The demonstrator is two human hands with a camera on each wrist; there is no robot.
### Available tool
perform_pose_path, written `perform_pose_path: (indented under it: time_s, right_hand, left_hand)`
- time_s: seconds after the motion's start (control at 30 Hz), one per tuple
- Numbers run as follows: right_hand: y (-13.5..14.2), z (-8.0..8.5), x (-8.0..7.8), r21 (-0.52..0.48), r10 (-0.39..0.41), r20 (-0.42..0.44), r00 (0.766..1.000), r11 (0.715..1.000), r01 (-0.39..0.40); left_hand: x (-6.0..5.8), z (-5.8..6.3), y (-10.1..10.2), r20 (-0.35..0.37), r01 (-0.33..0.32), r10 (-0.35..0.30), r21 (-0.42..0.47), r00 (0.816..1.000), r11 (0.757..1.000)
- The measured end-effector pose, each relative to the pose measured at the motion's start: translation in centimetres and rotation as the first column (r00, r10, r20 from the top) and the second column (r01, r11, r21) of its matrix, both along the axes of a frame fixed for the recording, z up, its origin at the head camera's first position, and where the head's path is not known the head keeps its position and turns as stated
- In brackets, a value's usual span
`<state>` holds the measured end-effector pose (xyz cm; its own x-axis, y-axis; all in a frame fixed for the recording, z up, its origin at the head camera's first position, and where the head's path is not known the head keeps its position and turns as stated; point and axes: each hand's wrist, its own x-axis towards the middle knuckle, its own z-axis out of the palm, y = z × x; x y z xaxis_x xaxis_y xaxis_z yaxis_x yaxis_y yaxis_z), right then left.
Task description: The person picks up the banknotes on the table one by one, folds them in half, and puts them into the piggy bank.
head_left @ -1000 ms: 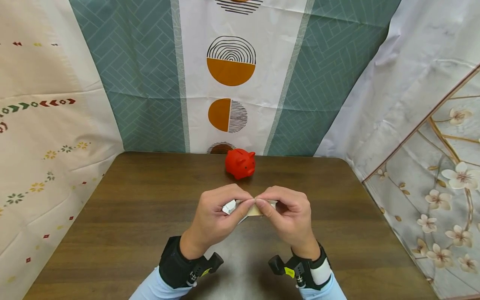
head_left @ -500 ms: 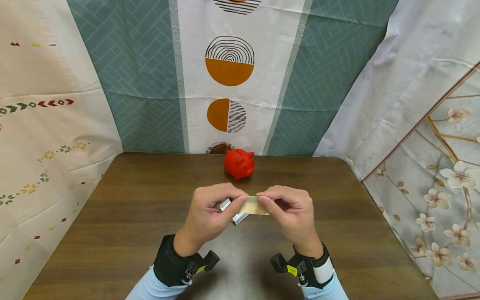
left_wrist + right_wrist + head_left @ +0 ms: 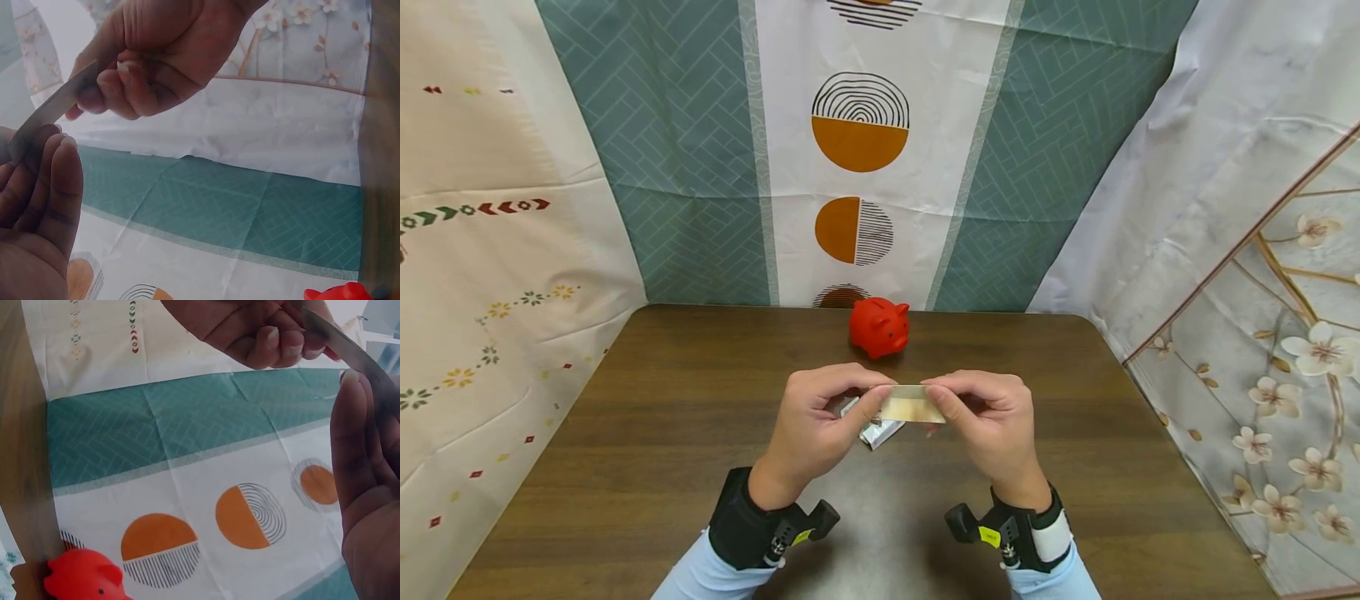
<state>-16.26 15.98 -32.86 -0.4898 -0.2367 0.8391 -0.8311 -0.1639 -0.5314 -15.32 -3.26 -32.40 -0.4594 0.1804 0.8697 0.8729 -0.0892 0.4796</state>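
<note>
A thin beige-gold strip (image 3: 913, 406), slightly curved when seen edge-on in both wrist views, is held up between the two hands above the table. My left hand (image 3: 823, 425) pinches its left end between thumb and index finger. The right hand (image 3: 988, 421) pinches the other end the same way, both thumbs on the near face. Below and behind the strip lies a silver-white wrapper (image 3: 882, 435), partly covered by the left hand. In the right wrist view a piece of this white wrapper (image 3: 9, 550) with an uneven edge shows at the lower left.
A red piggy bank (image 3: 878, 327) stands at the back of the brown wooden table (image 3: 700, 358), beyond the hands. Patterned cloth (image 3: 700, 150) hangs behind the table, with more fabric along both sides.
The fingertips, touching at the middle a second ago, have drawn apart, so the strip's middle now shows between them. The strip has risen slightly, and more of the wrapper is visible below.
</note>
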Motion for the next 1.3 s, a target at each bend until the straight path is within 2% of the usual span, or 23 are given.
perform_pose_path:
  time_s: [0.13,0.27,0.37,0.47,0.53,0.67,0.83,0.97,1.07,1.23,1.3]
  right_hand:
    - [0.2,-0.2,-0.1,0.011,0.004,0.050,0.999,1.000,-0.004]
    - [0.7,-0.6,-0.3,0.003,0.075,0.122,0.990,0.997,-0.076]
    - [1.1,-1.1,-0.4,-0.036,0.128,0.156,0.979,0.992,-0.124]
    - [1.3,-1.5,-0.8,-0.080,0.194,0.156,0.969,0.980,-0.184]
    - [1.3,-1.8,-1.1,-0.107,0.265,0.129,0.956,0.962,-0.252]
    - [1.1,-1.9,-1.6,-0.132,0.366,0.064,0.928,0.925,-0.356]
    - [0.8,-1.7,-1.6,-0.129,0.358,0.022,0.933,0.927,-0.353]
    - [0.5,-1.4,-1.2,-0.120,0.279,0.035,0.960,0.955,-0.273]
    - [0.5,-1.0,-0.8,-0.095,0.181,0.051,0.982,0.980,-0.176]
    - [0.4,-0.5,-0.4,-0.054,0.085,0.015,0.996,0.995,-0.084]
    - [0.2,-0.3,-0.3,-0.042,0.083,-0.017,0.996,0.996,-0.084]
  left_hand:
    - [0.0,0.0,-0.1,0.021,-0.014,0.014,-0.003,1.000,1.000]
    - [-0.1,0.0,-0.5,0.052,0.010,-0.011,0.015,0.999,1.000]
    - [-0.2,0.0,-0.9,0.094,0.094,-0.098,0.046,0.991,0.995]
    - [-0.4,0.0,-1.2,0.112,0.198,-0.207,0.079,0.972,0.977]
    - [-0.5,0.0,-1.2,0.101,0.264,-0.274,0.097,0.957,0.960]
    - [-0.8,-0.2,-1.1,0.059,0.314,-0.322,0.109,0.945,0.943]
    - [-0.6,-0.1,-1.0,0.039,0.273,-0.278,0.101,0.960,0.957]
    - [-0.3,0.1,-1.0,0.062,0.206,-0.211,0.085,0.975,0.975]
    - [-0.1,0.2,-1.1,0.082,0.148,-0.154,0.068,0.985,0.987]
    - [0.1,0.2,-1.0,0.093,0.075,-0.075,0.006,0.993,0.997]
    - [0.1,0.2,-0.9,0.088,0.066,-0.064,-0.024,0.994,0.998]
